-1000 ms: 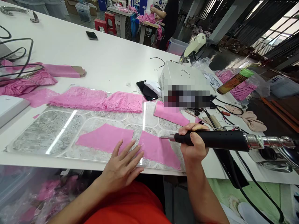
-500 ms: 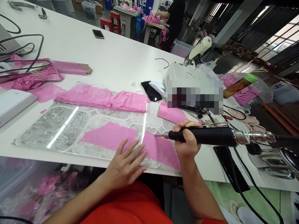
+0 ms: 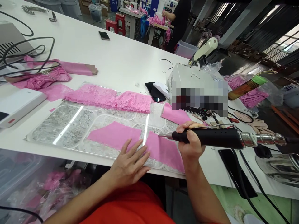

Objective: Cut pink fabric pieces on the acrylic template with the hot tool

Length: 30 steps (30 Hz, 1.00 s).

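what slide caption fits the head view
Left hand spread at the edges of two pink fabric pieces; right hand gripping a black-handled tool.

There are two hands, one left hand [image 3: 130, 163] and one right hand [image 3: 191, 141], and one tool [image 3: 207, 137]. Three pink panels show: a left panel [image 3: 114, 135], a right panel [image 3: 167, 151] and a rear panel [image 3: 175, 113]. There is one mat [image 3: 63, 127]. Beyond are two red stools [image 3: 121, 23] and one co-worker [image 3: 181, 21]. One bottle [image 3: 245, 88] has a green cap [image 3: 259, 80].
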Each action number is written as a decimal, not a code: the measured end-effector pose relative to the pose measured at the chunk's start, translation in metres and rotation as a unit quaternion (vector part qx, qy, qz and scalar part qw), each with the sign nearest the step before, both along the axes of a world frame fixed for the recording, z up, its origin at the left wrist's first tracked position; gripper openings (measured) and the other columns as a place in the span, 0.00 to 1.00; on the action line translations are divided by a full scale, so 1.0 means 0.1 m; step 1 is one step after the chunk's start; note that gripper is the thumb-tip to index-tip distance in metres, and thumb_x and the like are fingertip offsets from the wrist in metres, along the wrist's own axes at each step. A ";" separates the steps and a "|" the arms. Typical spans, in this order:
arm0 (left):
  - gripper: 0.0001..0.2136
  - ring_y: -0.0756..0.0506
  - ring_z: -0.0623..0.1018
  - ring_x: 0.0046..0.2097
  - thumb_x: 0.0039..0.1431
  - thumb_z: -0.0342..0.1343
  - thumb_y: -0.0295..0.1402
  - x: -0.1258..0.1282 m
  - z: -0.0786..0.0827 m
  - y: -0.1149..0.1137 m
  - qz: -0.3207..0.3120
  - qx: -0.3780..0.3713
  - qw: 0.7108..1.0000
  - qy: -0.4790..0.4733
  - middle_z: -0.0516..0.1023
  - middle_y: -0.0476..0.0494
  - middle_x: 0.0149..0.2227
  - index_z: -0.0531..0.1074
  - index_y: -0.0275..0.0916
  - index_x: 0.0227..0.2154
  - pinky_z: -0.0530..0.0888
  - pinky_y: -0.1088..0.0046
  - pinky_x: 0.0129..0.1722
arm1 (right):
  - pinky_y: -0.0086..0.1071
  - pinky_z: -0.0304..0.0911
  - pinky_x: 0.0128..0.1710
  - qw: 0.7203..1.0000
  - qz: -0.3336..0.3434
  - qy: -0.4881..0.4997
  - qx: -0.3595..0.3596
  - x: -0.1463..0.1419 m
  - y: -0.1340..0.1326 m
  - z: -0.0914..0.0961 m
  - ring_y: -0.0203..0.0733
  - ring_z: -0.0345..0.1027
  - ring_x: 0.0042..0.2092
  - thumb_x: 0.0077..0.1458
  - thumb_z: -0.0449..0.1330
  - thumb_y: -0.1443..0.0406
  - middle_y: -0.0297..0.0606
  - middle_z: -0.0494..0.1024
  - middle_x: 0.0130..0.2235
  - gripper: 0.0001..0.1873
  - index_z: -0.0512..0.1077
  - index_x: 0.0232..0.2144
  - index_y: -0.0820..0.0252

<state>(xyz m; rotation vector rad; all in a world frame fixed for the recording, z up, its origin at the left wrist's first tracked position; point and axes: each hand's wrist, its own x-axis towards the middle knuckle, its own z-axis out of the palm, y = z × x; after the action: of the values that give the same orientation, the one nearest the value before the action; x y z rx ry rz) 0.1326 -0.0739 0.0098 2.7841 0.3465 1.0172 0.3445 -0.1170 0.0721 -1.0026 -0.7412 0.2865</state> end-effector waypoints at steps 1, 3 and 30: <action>0.15 0.36 0.69 0.61 0.64 0.54 0.36 0.00 0.00 0.00 0.000 0.000 1.000 -0.001 0.78 0.39 0.51 0.72 0.34 0.50 0.52 0.49 0.67 | 0.34 0.64 0.30 1.000 0.001 0.004 0.000 -0.01 0.00 0.01 0.32 0.64 0.27 0.45 0.59 0.67 0.30 0.69 0.31 0.05 0.67 0.29 0.57; 0.15 0.36 0.69 0.61 0.64 0.54 0.36 0.00 -0.01 -0.01 -0.001 0.000 1.000 -0.003 0.78 0.39 0.50 0.72 0.34 0.50 0.51 0.49 0.67 | 0.34 0.64 0.30 1.000 0.004 0.006 -0.001 -0.05 0.01 0.03 0.32 0.64 0.27 0.45 0.59 0.66 0.30 0.68 0.31 0.05 0.67 0.29 0.57; 0.15 0.37 0.71 0.60 0.64 0.55 0.37 -0.01 0.00 -0.01 0.003 0.009 1.000 -0.014 0.79 0.39 0.48 0.72 0.35 0.50 0.55 0.49 0.66 | 0.33 0.65 0.29 0.998 0.059 0.006 -0.011 -0.26 0.14 0.00 0.32 0.65 0.27 0.47 0.59 0.66 0.29 0.69 0.31 0.05 0.65 0.30 0.56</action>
<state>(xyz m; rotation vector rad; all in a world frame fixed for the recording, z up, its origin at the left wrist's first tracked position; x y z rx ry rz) 0.1320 -0.0745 0.0099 2.7835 0.3438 1.0632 0.3187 -0.1029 0.0720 -0.9797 -0.7889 0.4027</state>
